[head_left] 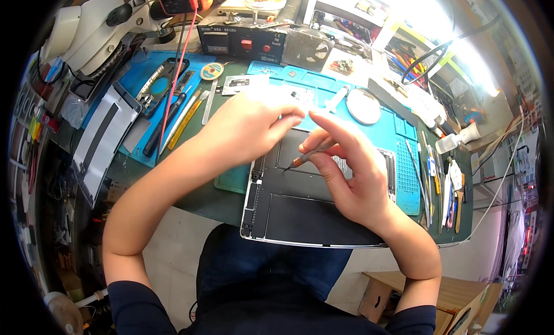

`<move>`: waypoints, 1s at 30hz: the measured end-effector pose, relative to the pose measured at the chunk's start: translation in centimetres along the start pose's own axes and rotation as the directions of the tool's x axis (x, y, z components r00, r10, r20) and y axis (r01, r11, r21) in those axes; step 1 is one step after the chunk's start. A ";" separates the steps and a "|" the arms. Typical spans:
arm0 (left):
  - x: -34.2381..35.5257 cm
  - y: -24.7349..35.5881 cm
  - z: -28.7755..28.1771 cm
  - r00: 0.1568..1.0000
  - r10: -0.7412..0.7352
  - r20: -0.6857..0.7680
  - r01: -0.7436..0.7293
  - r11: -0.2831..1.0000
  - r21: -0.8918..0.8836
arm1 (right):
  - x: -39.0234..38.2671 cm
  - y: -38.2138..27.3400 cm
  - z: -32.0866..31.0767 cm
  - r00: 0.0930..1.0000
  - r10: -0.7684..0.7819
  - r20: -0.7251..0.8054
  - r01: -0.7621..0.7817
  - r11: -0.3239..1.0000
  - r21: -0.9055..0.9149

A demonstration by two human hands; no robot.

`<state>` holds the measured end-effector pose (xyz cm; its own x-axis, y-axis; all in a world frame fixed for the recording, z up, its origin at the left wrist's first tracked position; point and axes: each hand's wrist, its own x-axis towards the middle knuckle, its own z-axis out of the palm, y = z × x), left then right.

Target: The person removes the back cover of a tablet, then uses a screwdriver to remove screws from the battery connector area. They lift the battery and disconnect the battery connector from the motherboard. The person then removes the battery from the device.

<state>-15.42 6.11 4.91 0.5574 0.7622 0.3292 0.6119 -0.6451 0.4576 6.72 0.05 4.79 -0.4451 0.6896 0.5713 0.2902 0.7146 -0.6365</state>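
Note:
An opened flat device (306,219), a laptop or tablet with black battery panels and a silver rim, lies at the table's front edge. My right hand (360,179) is over its right half, closed on a slim screwdriver (300,161) with a copper-coloured collar. The driver slants down to the left, its thin tip at or just above the black panels. My left hand (254,124) hovers over the device's far left corner, thumb and forefinger pinched together close to my right fingertips. Whether anything tiny sits in that pinch, I cannot make out.
A blue work mat (407,162) stretches behind the device, with a round white dish (363,106) on it. Hand tools (444,185) line the right side. A removed screen panel (107,139) and phone parts lie left. A black bench unit (242,44) stands behind.

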 end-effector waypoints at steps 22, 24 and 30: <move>-4.6 2.0 -0.7 0.993 -0.102 0.060 0.118 0.813 -0.571 | 3.1 -2.0 0.8 0.997 -0.059 0.058 0.062 0.997 -0.050; -4.2 2.4 -0.8 0.982 -0.136 0.129 0.178 0.890 -0.420 | 3.0 -1.8 0.6 0.995 -0.075 0.069 0.084 0.988 -0.128; -4.9 2.6 0.4 0.996 -0.092 -0.011 0.058 0.704 -0.708 | 2.8 -1.7 0.9 0.997 -0.029 0.078 0.031 0.999 -0.028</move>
<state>-16.34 0.73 4.16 0.4923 0.8191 0.2944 0.0658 -0.3722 0.9258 4.22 0.70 7.03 -0.5181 0.6574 0.5472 0.3000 0.7388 -0.6035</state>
